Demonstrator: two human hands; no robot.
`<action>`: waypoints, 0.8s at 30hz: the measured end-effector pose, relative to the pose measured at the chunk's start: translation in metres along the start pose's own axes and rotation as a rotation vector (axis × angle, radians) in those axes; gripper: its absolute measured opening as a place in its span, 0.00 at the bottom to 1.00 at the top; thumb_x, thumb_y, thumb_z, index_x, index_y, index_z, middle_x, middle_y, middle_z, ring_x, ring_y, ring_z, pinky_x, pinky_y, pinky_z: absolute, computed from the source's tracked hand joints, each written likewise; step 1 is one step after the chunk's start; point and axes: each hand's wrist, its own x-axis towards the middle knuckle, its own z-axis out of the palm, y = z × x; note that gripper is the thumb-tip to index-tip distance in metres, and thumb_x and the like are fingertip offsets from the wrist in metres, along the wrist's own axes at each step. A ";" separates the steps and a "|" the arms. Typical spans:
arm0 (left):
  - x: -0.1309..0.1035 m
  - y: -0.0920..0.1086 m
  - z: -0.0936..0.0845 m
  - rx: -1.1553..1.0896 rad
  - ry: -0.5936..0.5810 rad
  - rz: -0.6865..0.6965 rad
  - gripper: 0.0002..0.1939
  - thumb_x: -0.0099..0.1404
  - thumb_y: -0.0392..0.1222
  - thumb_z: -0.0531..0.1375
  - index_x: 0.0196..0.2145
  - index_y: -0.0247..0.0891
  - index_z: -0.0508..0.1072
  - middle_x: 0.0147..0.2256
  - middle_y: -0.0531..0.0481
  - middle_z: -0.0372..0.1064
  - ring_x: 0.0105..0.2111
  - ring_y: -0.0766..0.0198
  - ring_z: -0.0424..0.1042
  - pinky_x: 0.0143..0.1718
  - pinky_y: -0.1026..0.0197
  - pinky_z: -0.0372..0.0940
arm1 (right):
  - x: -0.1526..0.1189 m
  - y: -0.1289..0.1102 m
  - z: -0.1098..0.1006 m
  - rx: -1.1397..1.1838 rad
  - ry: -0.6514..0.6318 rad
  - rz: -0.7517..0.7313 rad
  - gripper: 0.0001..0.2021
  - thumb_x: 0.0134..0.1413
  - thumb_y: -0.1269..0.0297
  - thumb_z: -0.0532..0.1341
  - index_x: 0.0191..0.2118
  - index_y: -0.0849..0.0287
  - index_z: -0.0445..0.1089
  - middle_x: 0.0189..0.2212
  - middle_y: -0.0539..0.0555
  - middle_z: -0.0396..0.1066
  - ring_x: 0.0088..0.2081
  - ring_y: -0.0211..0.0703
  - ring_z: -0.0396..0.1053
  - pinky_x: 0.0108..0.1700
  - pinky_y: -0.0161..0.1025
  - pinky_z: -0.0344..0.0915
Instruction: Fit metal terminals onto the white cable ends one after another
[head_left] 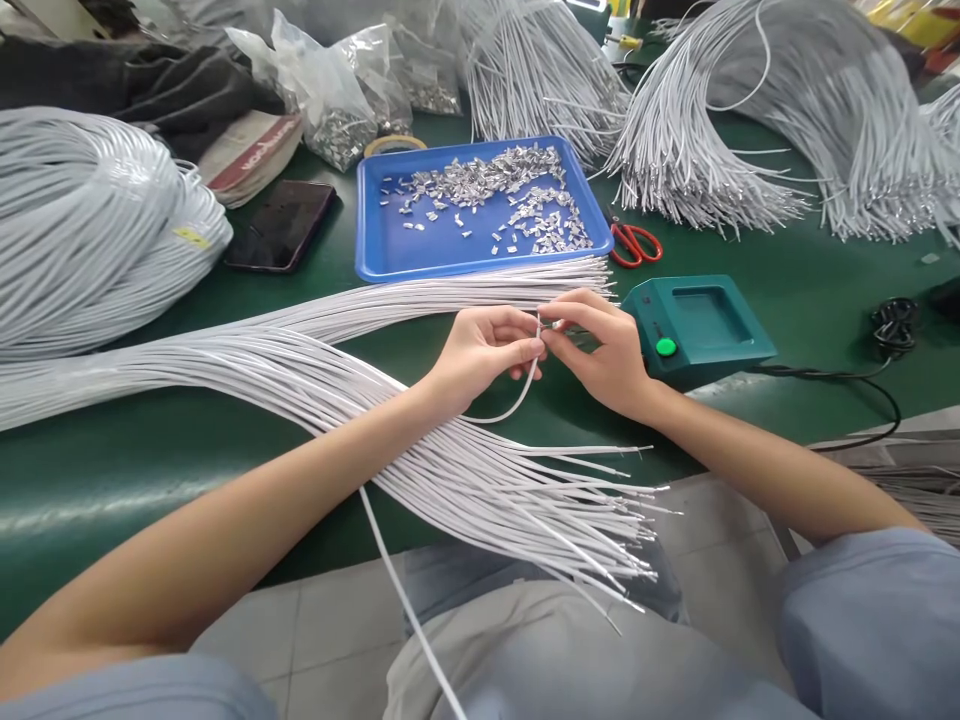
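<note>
My left hand (480,352) is closed around a single white cable (523,392), which loops down below the fingers. Its upper end points upward at the fingertips. Close against it, my right hand (607,352) is pinched shut at the cable's end. A small greenish bit shows between the right fingers, too small to name. Under my left forearm lies a fanned bundle of white cables (465,480) with bared tips. A second cable bundle (360,308) runs behind my hands. Just right of my right hand stands a green device (697,330) with a bright green button.
A blue tray (375,255) of small metal terminals lies beyond my hands, with red-handled scissors (636,245) beside it. At the left are a phone (283,228) and a big cable coil (90,230). Bags of metal parts (341,130) and more cable bundles (690,140) fill the back.
</note>
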 end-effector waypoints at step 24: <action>-0.002 0.004 0.004 0.072 0.022 0.009 0.14 0.48 0.42 0.71 0.28 0.33 0.73 0.21 0.53 0.71 0.20 0.68 0.72 0.20 0.68 0.63 | -0.002 -0.004 0.001 0.000 0.059 0.013 0.03 0.56 0.68 0.62 0.34 0.54 0.74 0.31 0.50 0.75 0.34 0.38 0.72 0.33 0.37 0.72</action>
